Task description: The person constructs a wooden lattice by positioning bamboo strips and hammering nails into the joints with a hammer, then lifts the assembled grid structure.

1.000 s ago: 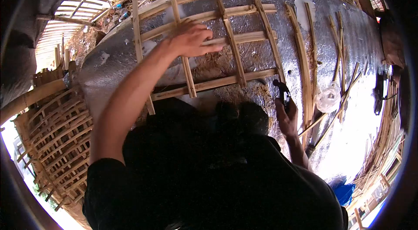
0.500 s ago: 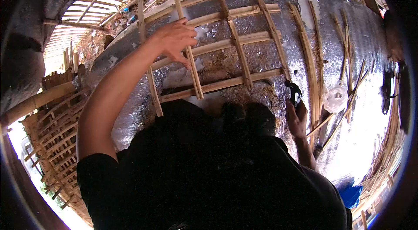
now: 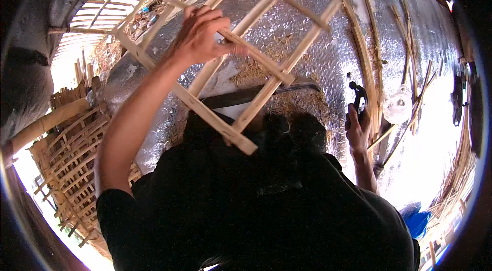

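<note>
My left hand grips one strip of a bamboo lattice, with fingers and thumb wrapped round it. The lattice is made of crossed pale strips and stands tilted, raised off the silver foil mat. In my right hand, on the right, is a small black tool with a curved head that looks like a hammer; my fingers hide much of its handle. Behind the lattice, a long dark blade-like tool lies on the mat.
Long bamboo strips lie to the right, beside a clear plastic bag. A blue bag sits at lower right. Woven bamboo panels stand at left, and a slatted bamboo fence rises at upper left.
My left hand has closed on the lattice, which has lifted and turned from lying nearly square to a slanted position. My right hand with the hammer has shifted slightly right.
</note>
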